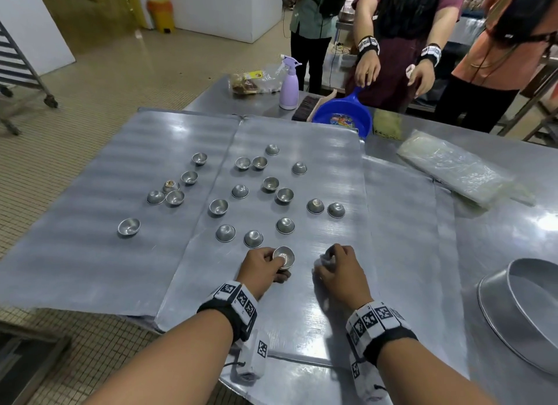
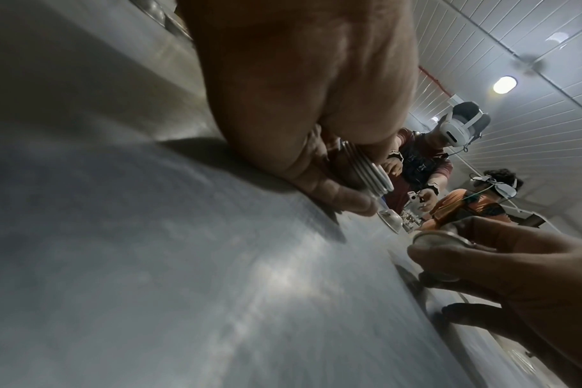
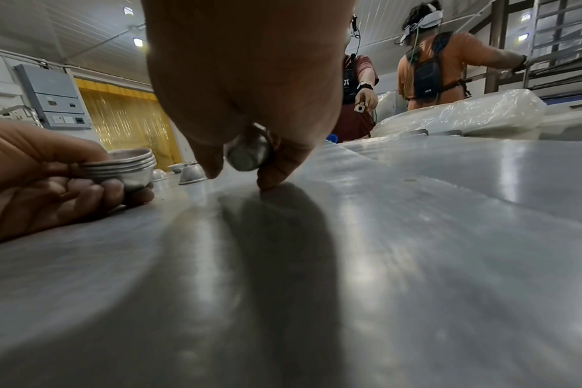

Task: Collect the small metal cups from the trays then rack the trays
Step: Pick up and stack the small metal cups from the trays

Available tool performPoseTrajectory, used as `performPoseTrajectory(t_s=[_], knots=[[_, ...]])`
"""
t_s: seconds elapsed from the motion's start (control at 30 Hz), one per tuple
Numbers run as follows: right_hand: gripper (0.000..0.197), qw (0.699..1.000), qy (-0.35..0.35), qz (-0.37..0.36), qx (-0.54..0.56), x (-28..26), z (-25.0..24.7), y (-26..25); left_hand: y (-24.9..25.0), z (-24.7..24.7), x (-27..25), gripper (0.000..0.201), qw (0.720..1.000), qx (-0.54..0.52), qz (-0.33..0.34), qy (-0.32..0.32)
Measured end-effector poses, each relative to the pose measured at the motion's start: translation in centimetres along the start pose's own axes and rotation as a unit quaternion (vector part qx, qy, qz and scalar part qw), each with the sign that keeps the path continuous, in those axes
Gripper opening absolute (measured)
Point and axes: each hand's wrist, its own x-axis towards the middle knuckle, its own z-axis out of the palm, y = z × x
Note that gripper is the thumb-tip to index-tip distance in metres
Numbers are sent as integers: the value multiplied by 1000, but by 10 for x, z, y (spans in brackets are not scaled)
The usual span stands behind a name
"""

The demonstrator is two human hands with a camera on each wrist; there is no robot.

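At the near edge of the middle tray [image 1: 302, 329], the left hand [image 1: 261, 267] gripped a nested stack of cups [image 1: 283, 257], fingers curled round it; the right wrist view showed several rims in the stack, mouths up and tilted slightly, its axis near upright. The right hand [image 1: 338, 271] pinched a single cup [image 3: 248, 155] between thumb and fingertips, just above the tray; its rounded base faced the wrist camera and its mouth pointed away, so its axis lay roughly level. The two hands were near each other but apart.

Progress was judged early. Four or so cups were collected; about twenty loose cups [image 1: 253, 238] remained, most on the middle tray and six on the left tray [image 1: 90, 253]. Some stood mouth up, others lay inverted on their rims. One [image 1: 171, 186] on the left tray appeared to hold residue.

Neither tray had been lifted; both lay flat on the steel surface [image 1: 498, 223]. A wheeled rack [image 1: 18, 69] stood well apart at the far left. Racking was not yet begun.
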Motion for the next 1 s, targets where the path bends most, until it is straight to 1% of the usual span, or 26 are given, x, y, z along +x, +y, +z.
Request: performPoseTrajectory(t_s=[0.07,0.23,0.3,0.37,0.4,0.43,0.53,0.6,0.8,0.83,0.93,1.0], knots=[[16,1000,-3,-3,2,-2,0,0,0,-1,0,11,1000,-1,1,-1],[23,1000,-20,-8,2,-6,-2,4,0,0,-1,12,1000,4,5,-5],[34,1000,-20,1,5,-8,-3,4,0,-1,-1,12,1000,7,7,-6],[52,1000,-28,12,5,-11,-4,4,1,-1,-1,12,1000,11,8,-7],[58,999,-37,19,-6,-11,-4,2,1,-1,-1,12,1000,12,9,-7],[57,999,-41,20,-20,-13,-4,2,1,0,-1,12,1000,12,9,-9],[45,998,-46,19,-44,-15,-6,-1,2,-1,-3,12,1000,18,12,-10],[46,997,-59,23,-46,-16,-8,-2,3,-1,-4,12,1000,21,14,-9],[46,995,-72,6,-62,-20,-11,-7,6,-1,-9,12,999,31,22,-14],[45,996,-69,1,-57,-21,-11,-8,6,-2,-10,13,999,28,24,-15],[33,998,-48,-24,-29,-22,-13,-17,7,-4,-15,17,1000,11,22,-6],[33,998,-39,-48,-25,-23,-13,-29,7,-7,-19,17,1000,9,15,0]])
